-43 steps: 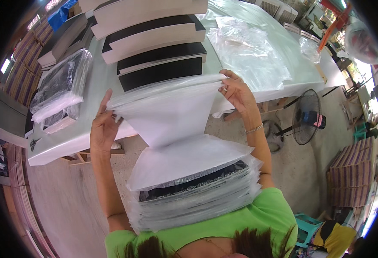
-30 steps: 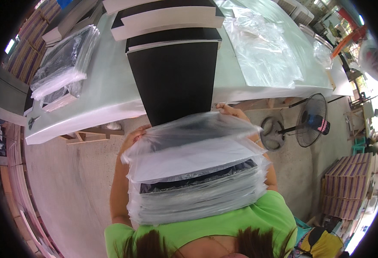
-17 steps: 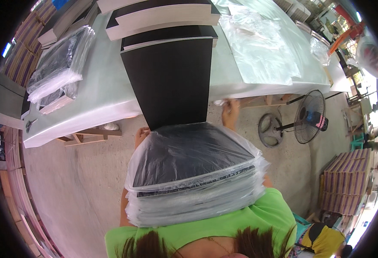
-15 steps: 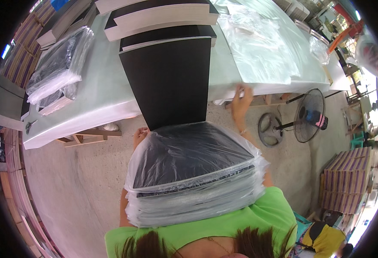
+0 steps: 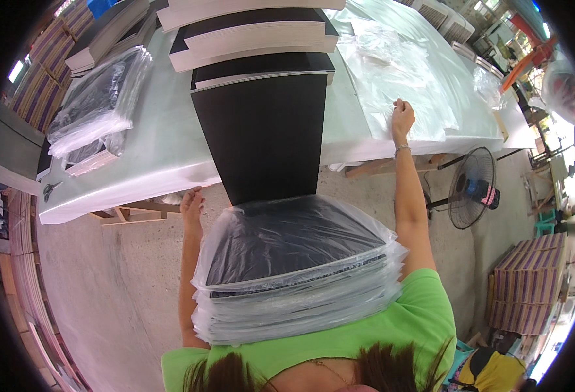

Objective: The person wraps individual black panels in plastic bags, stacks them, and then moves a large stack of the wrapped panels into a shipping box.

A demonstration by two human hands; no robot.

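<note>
Both hands have moved away from the black board [image 5: 261, 130], leaving it unheld; its near end lies under clear film [image 5: 294, 235] atop the wrapped pile [image 5: 300, 317], its far end bare by the black stack [image 5: 261, 38]; the left hand [image 5: 192, 204], loosely half curled, seems empty near the table [image 5: 137, 186]; the right hand [image 5: 402, 117], fingers bunched, has reached the loose bags [image 5: 392, 72]; whether it pinches one I cannot tell.

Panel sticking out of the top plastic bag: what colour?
Plain black; the panel shows best in the head view.
</note>
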